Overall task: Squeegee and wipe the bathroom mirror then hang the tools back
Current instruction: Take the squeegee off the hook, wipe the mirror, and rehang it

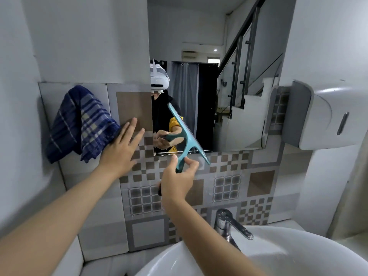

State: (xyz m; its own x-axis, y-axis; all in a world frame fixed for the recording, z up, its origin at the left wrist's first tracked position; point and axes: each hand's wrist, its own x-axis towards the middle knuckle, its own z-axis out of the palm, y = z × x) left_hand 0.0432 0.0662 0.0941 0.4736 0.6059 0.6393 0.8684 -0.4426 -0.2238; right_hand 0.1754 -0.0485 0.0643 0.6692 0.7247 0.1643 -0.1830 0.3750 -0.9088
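Observation:
A teal squeegee (186, 138) is tilted against the lower left part of the wall mirror (229, 76), its blade running from upper left to lower right. My right hand (178, 184) grips the squeegee's handle just below the mirror's bottom edge. A blue checked cloth (79, 124) hangs on the tiled wall left of the mirror. My left hand (122, 148) lies flat on the tiles with fingers spread, its edge touching the cloth's right side. The mirror reflects the hand and squeegee.
A white washbasin (258, 255) with a chrome tap (229, 224) sits at the bottom right. A grey and white paper dispenser (322, 116) juts from the wall right of the mirror. Patterned tiles (229, 186) cover the wall under the mirror.

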